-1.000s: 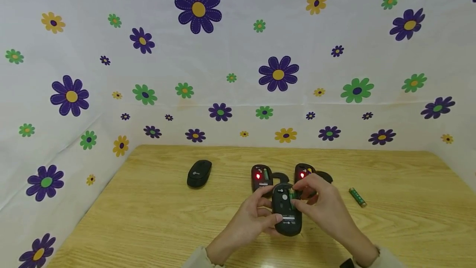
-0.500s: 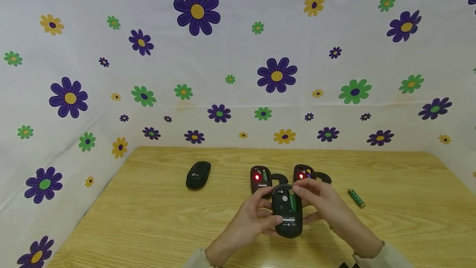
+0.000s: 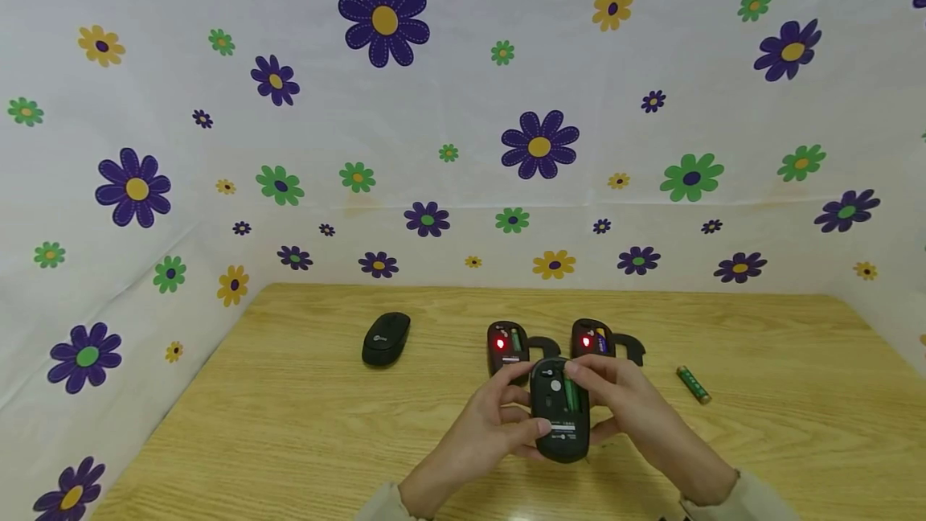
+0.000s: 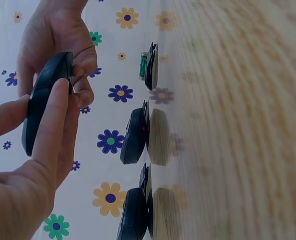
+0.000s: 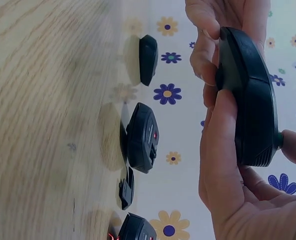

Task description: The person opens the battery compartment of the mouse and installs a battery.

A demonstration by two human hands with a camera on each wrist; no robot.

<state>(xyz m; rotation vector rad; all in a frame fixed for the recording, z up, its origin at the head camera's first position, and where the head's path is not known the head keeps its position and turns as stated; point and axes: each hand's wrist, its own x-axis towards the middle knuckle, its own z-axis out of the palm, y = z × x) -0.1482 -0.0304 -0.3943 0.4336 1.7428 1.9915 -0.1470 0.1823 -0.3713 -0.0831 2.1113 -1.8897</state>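
My left hand [image 3: 481, 424] holds a black computer mouse [image 3: 548, 404] with its underside facing up at me. The thumb lies on the lower face near the white label, the fingers behind. A green battery [image 3: 572, 398] sits lengthwise in the mouse's uncovered slot. My right hand [image 3: 637, 420] grips the right edge of the mouse, its thumb tip on the slot's upper end, over the top of the battery. Seen in the left wrist view, the mouse [image 4: 44, 102] is held up off the table between both hands.
Two overturned mice, one left [image 3: 499, 356] and one right [image 3: 584, 330], glow red behind the hands, batteries inside. Curved black covers, one left [image 3: 546, 343] and one right [image 3: 633, 349], lie beside them. A loose green battery [image 3: 694, 385] is at right, an upright mouse [image 3: 387, 339] at left.
The right hand had finger and thumb on the battery in the slot; now its thumb is at the slot's upper end. The battery lies deeper in the slot. The left hand keeps its hold.
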